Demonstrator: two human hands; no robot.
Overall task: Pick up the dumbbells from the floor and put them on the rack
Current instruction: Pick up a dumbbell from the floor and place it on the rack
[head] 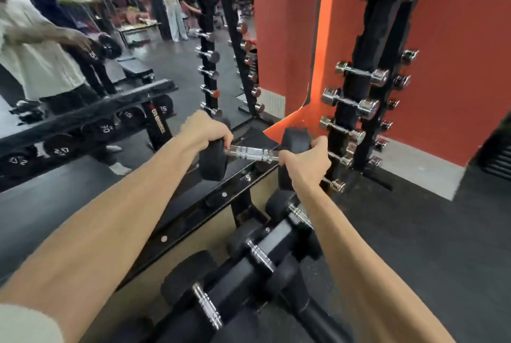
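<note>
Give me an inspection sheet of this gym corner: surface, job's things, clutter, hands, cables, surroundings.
Surface: dark rubber floor; black rack stands against the mirror.
Job's things: one black dumbbell held over the rack's top tier; three more dumbbells lie on the lower tier.
Clutter: nothing seen on the floor nearby.
Hands: left hand grips the dumbbell's left head, right hand grips the right head; the handle between them is bare.
Cables: nothing seen.
Surroundings: upright stand of small chrome dumbbells at the right, red wall behind it; the mirror shows other people, blurred.
</note>
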